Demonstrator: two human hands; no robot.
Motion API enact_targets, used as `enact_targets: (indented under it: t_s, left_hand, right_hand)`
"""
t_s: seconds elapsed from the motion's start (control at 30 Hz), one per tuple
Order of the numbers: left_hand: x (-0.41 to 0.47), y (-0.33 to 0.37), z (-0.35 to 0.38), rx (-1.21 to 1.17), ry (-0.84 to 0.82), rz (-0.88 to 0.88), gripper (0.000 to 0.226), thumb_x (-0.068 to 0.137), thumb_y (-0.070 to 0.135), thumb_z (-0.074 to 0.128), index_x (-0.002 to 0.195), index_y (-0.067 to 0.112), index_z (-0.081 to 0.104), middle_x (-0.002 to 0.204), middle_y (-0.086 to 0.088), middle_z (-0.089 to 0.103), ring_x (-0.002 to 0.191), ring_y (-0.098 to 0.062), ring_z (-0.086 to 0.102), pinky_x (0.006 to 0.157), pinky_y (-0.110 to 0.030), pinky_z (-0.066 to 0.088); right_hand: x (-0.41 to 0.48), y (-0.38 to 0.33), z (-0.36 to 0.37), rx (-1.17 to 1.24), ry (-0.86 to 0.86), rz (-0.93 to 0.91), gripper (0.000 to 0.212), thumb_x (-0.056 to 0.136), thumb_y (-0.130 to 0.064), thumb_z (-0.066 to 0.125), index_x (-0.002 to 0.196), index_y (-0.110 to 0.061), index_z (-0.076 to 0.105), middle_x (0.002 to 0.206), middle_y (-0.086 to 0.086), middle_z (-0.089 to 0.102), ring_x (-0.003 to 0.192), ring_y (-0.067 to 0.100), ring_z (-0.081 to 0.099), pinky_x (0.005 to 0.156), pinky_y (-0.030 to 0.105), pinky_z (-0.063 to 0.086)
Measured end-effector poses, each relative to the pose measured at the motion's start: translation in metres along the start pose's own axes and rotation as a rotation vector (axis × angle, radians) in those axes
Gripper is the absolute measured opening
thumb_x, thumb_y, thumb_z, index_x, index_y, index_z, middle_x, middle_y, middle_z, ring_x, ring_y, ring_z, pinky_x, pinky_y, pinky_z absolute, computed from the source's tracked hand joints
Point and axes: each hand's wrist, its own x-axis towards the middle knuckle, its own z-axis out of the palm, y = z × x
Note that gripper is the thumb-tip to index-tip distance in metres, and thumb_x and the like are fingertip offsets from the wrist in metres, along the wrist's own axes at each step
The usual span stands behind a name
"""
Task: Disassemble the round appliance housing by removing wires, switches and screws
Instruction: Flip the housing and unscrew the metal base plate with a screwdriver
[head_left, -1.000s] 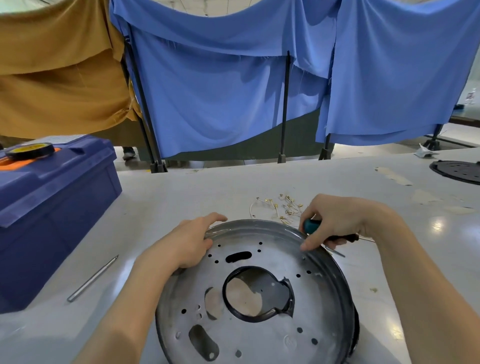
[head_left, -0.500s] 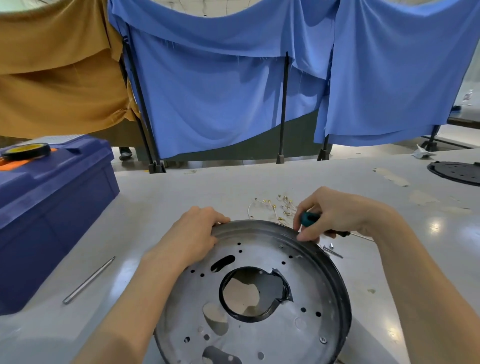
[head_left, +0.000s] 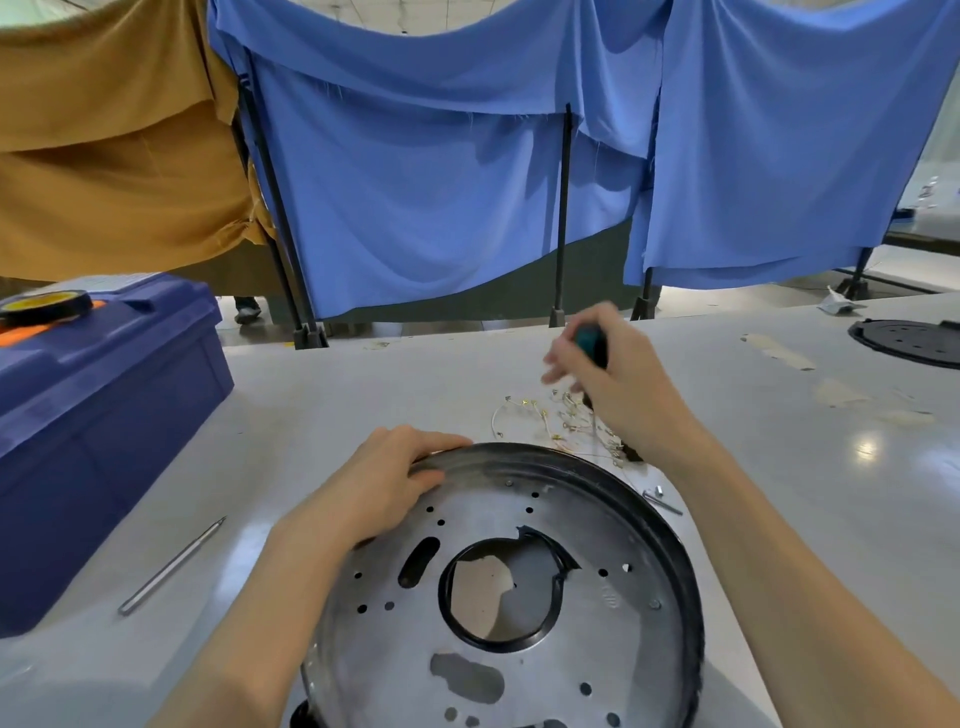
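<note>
the round metal housing (head_left: 597, 525) sits on the pale table (head_left: 395, 384) right in front of the person, holed face up, and the left hand (head_left: 384, 483) grips its far left rim, fingers curled close together over the edge. the right hand (head_left: 623, 389) is raised beyond the housing, above a small tangle of wires (head_left: 550, 421), fingers wrapped round a teal-handled screwdriver (head_left: 592, 343), though blur hides how the fingertips sit. a blue toolbox (head_left: 104, 415) stands at left, a thin metal rod (head_left: 171, 566) near it.
</note>
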Motion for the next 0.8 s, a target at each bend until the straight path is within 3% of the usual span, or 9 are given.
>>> enact_targets:
  t_s: [0.1, 0.2, 0.27, 0.37, 0.53, 0.8]
  left_hand:
    - [0.002, -0.003, 0.002, -0.008, 0.004, 0.002, 0.043, 0.094, 0.009, 0.054, 0.129, 0.035, 0.059, 0.124, 0.010, 0.064, 0.116, -0.011, 0.057, 0.099, -0.022, 0.041]
    - [0.001, -0.004, 0.005, -0.014, 0.040, 0.001, 0.042, 0.094, 0.009, 0.055, 0.128, 0.034, 0.059, 0.123, 0.010, 0.064, 0.116, -0.010, 0.056, 0.095, -0.016, 0.036]
    - [0.002, -0.006, 0.006, -0.018, 0.052, 0.005, 0.042, 0.094, 0.010, 0.055, 0.127, 0.034, 0.059, 0.124, 0.010, 0.064, 0.116, -0.010, 0.056, 0.095, -0.016, 0.035]
    - [0.001, -0.007, 0.007, -0.024, 0.060, 0.020, 0.042, 0.094, 0.009, 0.055, 0.127, 0.034, 0.060, 0.123, 0.010, 0.064, 0.115, -0.010, 0.056, 0.094, -0.017, 0.035]
    - [0.002, -0.008, 0.008, -0.023, 0.066, 0.012, 0.042, 0.094, 0.009, 0.055, 0.128, 0.033, 0.059, 0.126, 0.008, 0.063, 0.119, -0.012, 0.055, 0.097, -0.018, 0.036]
    - [0.002, -0.007, 0.008, -0.022, 0.070, 0.004, 0.042, 0.094, 0.009, 0.055, 0.128, 0.033, 0.058, 0.126, 0.008, 0.064, 0.118, -0.013, 0.056, 0.096, -0.018, 0.035]
  right_hand:
    - [0.002, -0.011, -0.001, 0.136, 0.194, -0.096, 0.017, 0.100, -0.028, 0.044, 0.099, -0.011, 0.041, 0.087, 0.012, 0.067, 0.074, 0.019, 0.069, 0.056, 0.026, 0.051]
    - [-0.002, -0.011, 0.004, 0.231, 0.214, -0.068, 0.023, 0.099, -0.034, 0.045, 0.097, -0.012, 0.039, 0.073, 0.016, 0.063, 0.050, 0.025, 0.064, 0.038, 0.019, 0.040]
    - [-0.005, -0.005, 0.012, 0.200, 0.209, -0.043, 0.022, 0.098, -0.031, 0.048, 0.094, -0.012, 0.038, 0.060, 0.004, 0.058, 0.042, 0.031, 0.060, 0.030, 0.024, 0.037]
    - [-0.007, 0.001, 0.020, 0.118, 0.254, -0.055, 0.017, 0.098, -0.025, 0.048, 0.091, -0.013, 0.039, 0.053, -0.005, 0.053, 0.038, 0.030, 0.056, 0.029, 0.026, 0.039]
    - [-0.007, 0.004, 0.021, 0.060, 0.301, -0.070, 0.015, 0.098, -0.023, 0.048, 0.089, -0.014, 0.040, 0.058, 0.006, 0.049, 0.030, 0.012, 0.047, 0.029, 0.021, 0.035]
    - [-0.008, 0.005, 0.023, -0.008, 0.274, -0.082, 0.016, 0.098, -0.024, 0.048, 0.090, -0.012, 0.040, 0.060, 0.001, 0.045, 0.030, 0.007, 0.047, 0.029, 0.018, 0.035]
